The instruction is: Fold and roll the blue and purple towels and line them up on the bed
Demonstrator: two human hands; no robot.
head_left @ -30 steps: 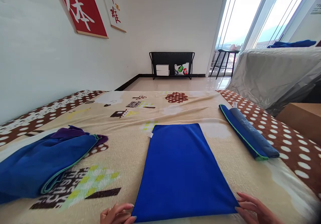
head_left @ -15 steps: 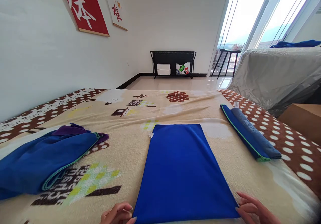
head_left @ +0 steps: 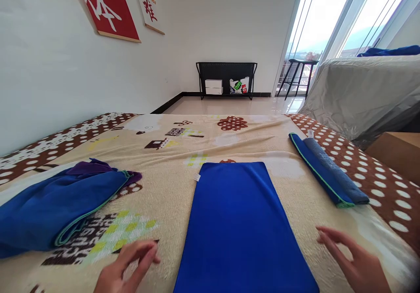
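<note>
The blue cloth, smooth and tapering away from the person, lies flat on the fleecy cream blanket, a small white tag at its far left corner. Left of it, apart, the left hand curls thumb and finger into a narrow loop, and I see nothing in it; the right hand, off the other edge, is just as narrow and bare. A rumpled, green-edged heap slumps at left; a long soft roll lies at right
</note>
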